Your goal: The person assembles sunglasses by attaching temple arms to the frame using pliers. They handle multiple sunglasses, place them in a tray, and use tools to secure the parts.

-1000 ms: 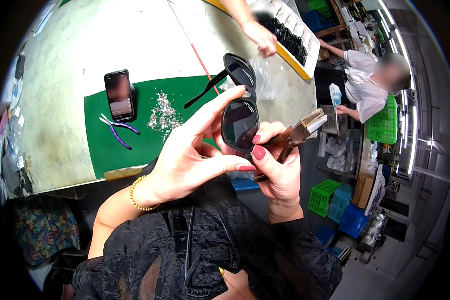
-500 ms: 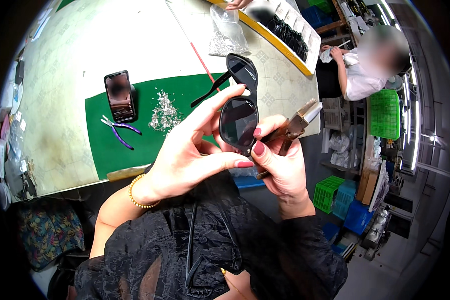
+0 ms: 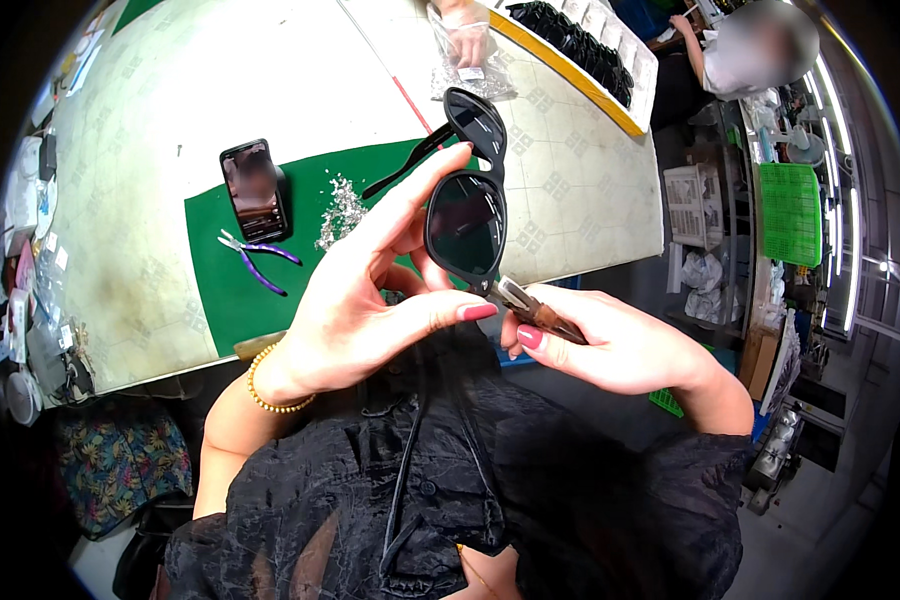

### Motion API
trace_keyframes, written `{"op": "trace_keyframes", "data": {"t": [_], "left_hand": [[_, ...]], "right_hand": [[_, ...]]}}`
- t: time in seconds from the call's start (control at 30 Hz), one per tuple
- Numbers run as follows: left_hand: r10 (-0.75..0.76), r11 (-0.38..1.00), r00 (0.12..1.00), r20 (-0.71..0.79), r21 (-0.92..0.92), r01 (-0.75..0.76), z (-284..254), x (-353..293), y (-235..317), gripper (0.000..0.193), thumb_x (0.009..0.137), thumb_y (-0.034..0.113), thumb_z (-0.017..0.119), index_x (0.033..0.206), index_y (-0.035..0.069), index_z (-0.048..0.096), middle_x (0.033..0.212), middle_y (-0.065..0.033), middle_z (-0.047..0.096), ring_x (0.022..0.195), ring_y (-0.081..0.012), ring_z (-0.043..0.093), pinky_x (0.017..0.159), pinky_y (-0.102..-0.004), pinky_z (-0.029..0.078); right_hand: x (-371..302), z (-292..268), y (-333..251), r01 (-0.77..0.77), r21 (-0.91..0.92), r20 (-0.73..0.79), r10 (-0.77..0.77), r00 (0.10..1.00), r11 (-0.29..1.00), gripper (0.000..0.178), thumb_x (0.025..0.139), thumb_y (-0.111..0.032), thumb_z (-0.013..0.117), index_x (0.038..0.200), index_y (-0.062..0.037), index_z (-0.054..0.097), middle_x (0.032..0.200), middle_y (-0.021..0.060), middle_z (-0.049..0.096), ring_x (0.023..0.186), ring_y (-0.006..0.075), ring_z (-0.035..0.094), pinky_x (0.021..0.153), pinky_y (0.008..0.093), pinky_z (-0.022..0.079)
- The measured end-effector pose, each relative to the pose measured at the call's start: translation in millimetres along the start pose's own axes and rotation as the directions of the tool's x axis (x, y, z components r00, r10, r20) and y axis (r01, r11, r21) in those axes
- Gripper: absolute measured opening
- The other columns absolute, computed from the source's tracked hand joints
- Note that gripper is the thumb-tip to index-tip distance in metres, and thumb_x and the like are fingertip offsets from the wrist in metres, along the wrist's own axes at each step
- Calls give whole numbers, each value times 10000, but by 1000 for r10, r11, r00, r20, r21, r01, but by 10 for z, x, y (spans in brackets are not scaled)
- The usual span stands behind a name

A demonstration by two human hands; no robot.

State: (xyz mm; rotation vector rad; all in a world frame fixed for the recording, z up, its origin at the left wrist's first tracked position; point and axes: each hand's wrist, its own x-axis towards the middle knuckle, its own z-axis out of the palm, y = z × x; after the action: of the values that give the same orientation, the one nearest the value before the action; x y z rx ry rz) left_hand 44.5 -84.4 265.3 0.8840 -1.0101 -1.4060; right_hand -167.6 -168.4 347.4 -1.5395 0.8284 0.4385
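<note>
My left hand (image 3: 370, 290) holds a pair of black sunglasses (image 3: 467, 205) upright above my lap, thumb and fingers pinching the lower lens rim. One temple arm sticks out to the left over the green mat (image 3: 270, 270). My right hand (image 3: 620, 345) grips a small tool with a brown handle and metal tip (image 3: 530, 305), whose tip touches the bottom corner of the frame near the hinge.
On the green mat lie a black phone (image 3: 255, 190), purple-handled pliers (image 3: 255, 262) and a pile of small metal parts (image 3: 342, 208). Farther off are a clear bag (image 3: 470, 60) under another person's hand and a tray of dark glasses (image 3: 580, 45). A seated person (image 3: 740, 50) is at the upper right.
My right hand has lowered and turned, bringing the tool's tip from the right of the lens to the frame's lower corner. The sunglasses stay held up in my left hand.
</note>
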Motion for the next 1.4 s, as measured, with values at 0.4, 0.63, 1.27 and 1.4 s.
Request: {"op": "trace_keyframes", "data": {"t": [0.4,0.63,1.27,1.4], "left_hand": [[-37,996,999,-31,76,39,7,7,58,873,774,28,779,1492,40,282,1011,-9,588,695,-30,536,649,-188,465],[-98,991,995,-19,87,99,0,32,75,782,773,-2,766,1442,35,363,754,22,558,658,-32,548,663,-188,447],[-175,981,982,-66,75,180,-54,170,-24,699,833,-27,694,1431,15,333,1201,-98,583,864,-68,596,696,-189,500],[100,896,969,-227,445,12,-347,444,-534,574,889,-40,592,1411,-5,356,1209,-96,566,1058,-149,570,917,-280,462]], "right_hand": [[49,-69,-125,-71,-81,27,73,997,994,347,999,-333,505,1006,14,520,841,131,586,769,191,540,714,343,451],[102,39,-115,-73,-161,-73,62,995,984,411,966,-371,569,896,34,563,686,110,572,656,181,561,627,341,453],[278,-160,344,-17,-2,12,17,1000,1000,362,996,-367,506,1055,-13,555,907,83,628,848,166,573,790,326,466],[766,-380,1373,-209,-142,-385,141,912,967,321,953,-300,556,1066,-1,586,818,155,647,798,238,637,734,361,491]]}}
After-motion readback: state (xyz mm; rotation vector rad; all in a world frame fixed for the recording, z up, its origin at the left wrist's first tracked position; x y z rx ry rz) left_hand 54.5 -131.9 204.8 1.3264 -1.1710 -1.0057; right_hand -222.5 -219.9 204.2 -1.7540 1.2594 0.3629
